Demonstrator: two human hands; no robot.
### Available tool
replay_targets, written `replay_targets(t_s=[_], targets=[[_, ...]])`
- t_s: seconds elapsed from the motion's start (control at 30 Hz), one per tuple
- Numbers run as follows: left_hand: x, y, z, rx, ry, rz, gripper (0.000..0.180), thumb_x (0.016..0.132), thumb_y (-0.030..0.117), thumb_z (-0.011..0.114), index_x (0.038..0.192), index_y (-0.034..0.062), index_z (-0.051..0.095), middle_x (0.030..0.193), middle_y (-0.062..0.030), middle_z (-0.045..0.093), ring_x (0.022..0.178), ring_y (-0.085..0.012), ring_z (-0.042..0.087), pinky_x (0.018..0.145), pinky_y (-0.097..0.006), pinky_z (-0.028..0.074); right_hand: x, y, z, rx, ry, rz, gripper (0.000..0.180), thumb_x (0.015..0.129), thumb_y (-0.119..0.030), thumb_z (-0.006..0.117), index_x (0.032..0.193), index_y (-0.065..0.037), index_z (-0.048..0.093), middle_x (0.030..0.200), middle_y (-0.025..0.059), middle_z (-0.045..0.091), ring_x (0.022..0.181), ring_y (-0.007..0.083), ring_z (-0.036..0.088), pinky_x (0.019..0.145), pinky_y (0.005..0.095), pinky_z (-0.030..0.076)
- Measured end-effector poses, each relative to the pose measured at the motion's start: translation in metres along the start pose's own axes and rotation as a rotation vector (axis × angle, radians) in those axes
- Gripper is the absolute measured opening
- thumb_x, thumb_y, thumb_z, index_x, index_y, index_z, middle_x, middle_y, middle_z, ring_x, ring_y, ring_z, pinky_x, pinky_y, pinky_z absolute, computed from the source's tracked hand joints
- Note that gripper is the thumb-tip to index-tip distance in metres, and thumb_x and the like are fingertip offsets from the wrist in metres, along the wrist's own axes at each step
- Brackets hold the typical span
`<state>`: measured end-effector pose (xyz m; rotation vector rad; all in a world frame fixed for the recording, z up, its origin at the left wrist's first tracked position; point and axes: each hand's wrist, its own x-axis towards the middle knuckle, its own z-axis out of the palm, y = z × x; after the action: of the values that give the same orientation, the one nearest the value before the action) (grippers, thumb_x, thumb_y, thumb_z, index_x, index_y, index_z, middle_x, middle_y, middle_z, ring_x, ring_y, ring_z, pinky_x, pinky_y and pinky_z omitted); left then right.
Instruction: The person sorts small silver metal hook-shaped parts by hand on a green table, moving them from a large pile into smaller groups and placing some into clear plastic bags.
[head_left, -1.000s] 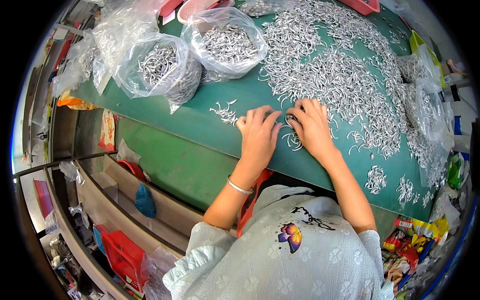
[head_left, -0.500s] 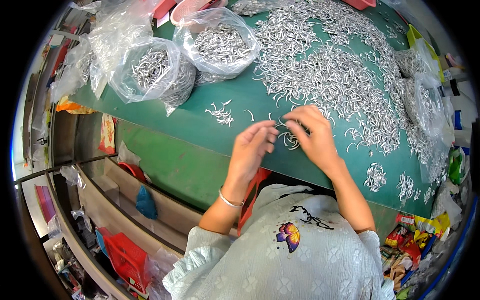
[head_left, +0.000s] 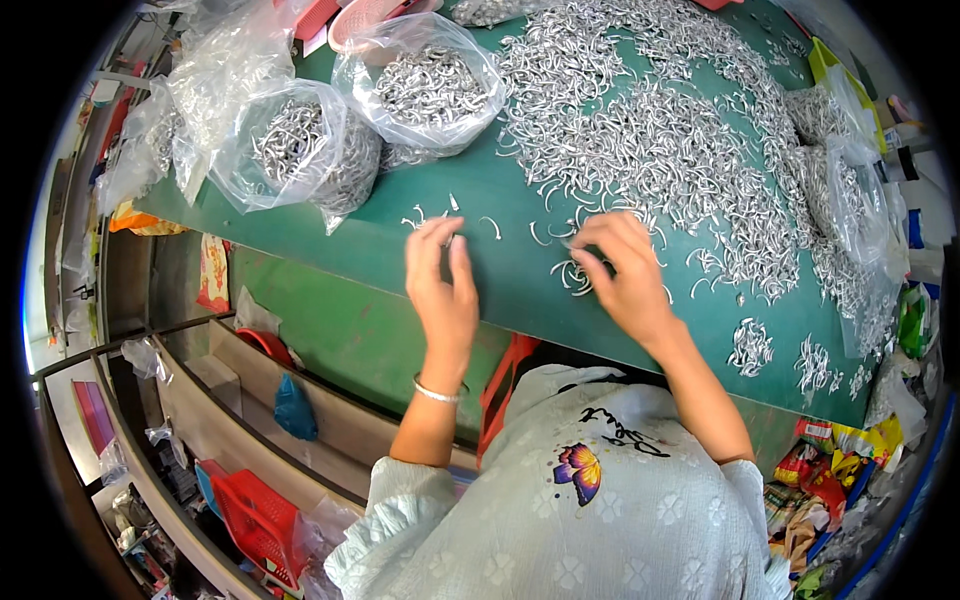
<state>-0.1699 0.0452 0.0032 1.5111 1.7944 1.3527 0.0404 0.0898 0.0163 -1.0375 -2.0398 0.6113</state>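
Note:
Small curved silver metal pieces [head_left: 650,140] lie in a wide heap on the green table [head_left: 400,255]. On the left, my left hand [head_left: 440,290] is over a small group of these pieces [head_left: 415,215] and partly covers it. Its thumb and fingers are a little apart; whether a piece lies between the fingertips is unclear. At the heap's near edge, my right hand [head_left: 625,275] has thumb and fingers drawn together on a curved metal piece [head_left: 567,243], mostly hidden by the fingertips. Loose curved pieces [head_left: 570,278] lie just beneath that hand. One single piece [head_left: 492,227] rests between my hands.
Two clear plastic bags of metal pieces [head_left: 350,165] [head_left: 480,105] stand open at the back left. Small separate piles [head_left: 750,347] [head_left: 813,362] lie near the right front edge. More filled bags [head_left: 850,210] line the right side. A red basket [head_left: 255,525] is lower left.
My left hand has moved left, away from my right hand, to the small group of pieces. My right hand stays nearly in place by the heap's near edge.

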Motion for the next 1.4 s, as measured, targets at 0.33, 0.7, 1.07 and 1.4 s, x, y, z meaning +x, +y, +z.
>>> replay_targets(t_s=[0.33, 0.7, 1.07, 1.4], targets=[[0.004, -0.017, -0.01, -0.27, 0.069, -0.163, 0.016, 0.095, -0.004, 0.05, 0.102, -0.0039, 0.064, 0.095, -0.0105, 0.066, 0.078, -0.0122, 0.06, 0.069, -0.025, 0.05, 0.005, -0.011, 0.024, -0.012, -0.06, 0.024, 0.037, 0.081, -0.011, 0.071, 0.116, -0.005, 0.061, 0.114, 0.0118, 0.06, 0.105, 0.031, 0.055, 0.092, 0.0393, 0.042], [0.007, -0.019, 0.001, 0.335, 0.024, 0.248, 0.03, 0.085, -0.009, 0.053, 0.109, 0.0057, 0.064, 0.119, -0.0124, 0.057, 0.111, -0.0315, 0.054, 0.102, -0.047, 0.037, -0.056, 0.029, -0.048, -0.371, -0.197, -0.12, 0.022, 0.076, -0.003, 0.066, 0.098, -0.007, 0.063, 0.113, 0.0083, 0.06, 0.116, 0.0291, 0.055, 0.102, 0.0462, 0.035], [-0.023, 0.025, 0.067, 0.183, -0.375, 0.243, 0.029, 0.082, -0.005, 0.063, 0.11, 0.0006, 0.06, 0.112, -0.0149, 0.053, 0.097, -0.0319, 0.053, 0.086, -0.039, 0.044, -0.04, 0.025, -0.057, -0.36, 0.104, 0.15, 0.023, 0.079, -0.005, 0.07, 0.101, -0.005, 0.066, 0.1, 0.0081, 0.061, 0.098, 0.0272, 0.054, 0.086, 0.037, 0.039], [-0.032, 0.048, 0.072, -0.307, -0.395, -0.105, 0.031, 0.09, 0.0, 0.061, 0.121, -0.0012, 0.056, 0.115, -0.0134, 0.059, 0.089, -0.0193, 0.062, 0.067, -0.029, 0.05, -0.041, 0.013, -0.044, -0.329, 0.06, 0.101, 0.016, 0.075, -0.008, 0.073, 0.089, -0.007, 0.065, 0.094, 0.0044, 0.061, 0.093, 0.0243, 0.055, 0.081, 0.0371, 0.037]])
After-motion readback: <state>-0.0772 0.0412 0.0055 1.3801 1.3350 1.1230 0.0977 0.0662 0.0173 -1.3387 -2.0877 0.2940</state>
